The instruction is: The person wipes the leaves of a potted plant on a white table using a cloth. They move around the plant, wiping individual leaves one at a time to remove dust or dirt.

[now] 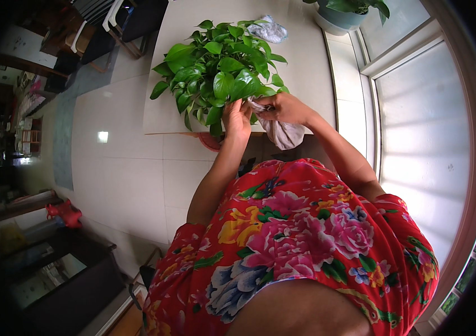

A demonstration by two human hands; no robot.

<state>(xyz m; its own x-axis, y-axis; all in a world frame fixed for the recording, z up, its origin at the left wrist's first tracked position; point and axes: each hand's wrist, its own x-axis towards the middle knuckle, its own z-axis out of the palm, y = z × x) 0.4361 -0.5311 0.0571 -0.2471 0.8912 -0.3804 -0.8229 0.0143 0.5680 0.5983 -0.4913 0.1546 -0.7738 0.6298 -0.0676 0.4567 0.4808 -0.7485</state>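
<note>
A bushy pothos plant [221,67] with glossy green leaves stands near the front edge of a pale table [305,71]; its pot is hidden under the foliage. My left hand [238,117] is at the plant's near side, fingers up among the lower leaves. Whether it grips a leaf or stem I cannot tell. Beside it, my right hand [284,108] pinches a greyish-pink cloth [283,133], whose loose end hangs over the table edge. The cloth's upper part reaches the leaves next to my left fingertips. Behind the plant lies a crumpled white-and-blue cloth [269,29].
Another potted plant [341,19] stands at the far right by the frosted window [425,138]. Part of a red round object [209,142] shows below the table edge. Chairs [131,31] are at the back left, and a red toy [65,213] is farther left.
</note>
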